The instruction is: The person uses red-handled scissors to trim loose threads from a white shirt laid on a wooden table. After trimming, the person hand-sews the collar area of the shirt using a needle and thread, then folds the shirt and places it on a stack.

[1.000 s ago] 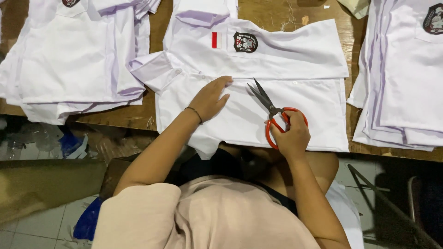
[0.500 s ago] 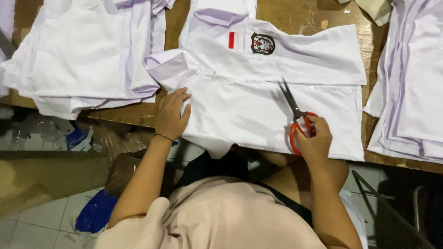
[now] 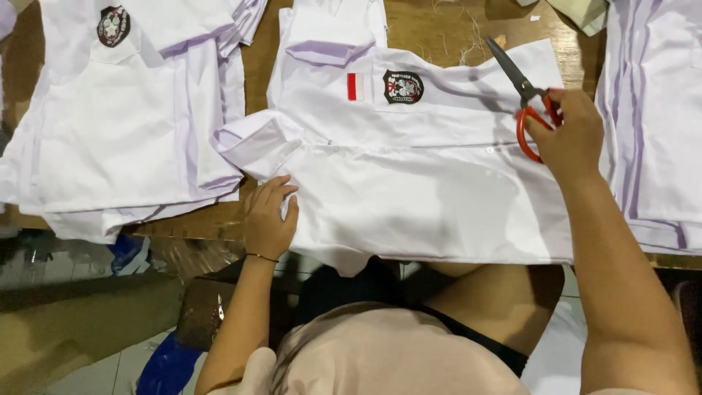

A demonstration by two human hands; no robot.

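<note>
two hands are at work on one white shirt (image 3: 409, 197) spread flat on the wooden desk (image 3: 439, 25). the right hand (image 3: 570, 135) is clenched around the orange handles of a pair of scissors (image 3: 523, 91), blades shut and pointing far and left over the shirt's right edge. the left hand (image 3: 269, 219) grips nothing; its fingers rest curled on the shirt's near left edge, just below the folded sleeve. a dark badge (image 3: 403, 86) and a red-and-white patch (image 3: 355, 86) sit on the chest. more white shirts lie stacked to the left (image 3: 124, 132) and right (image 3: 658, 110).
</note>
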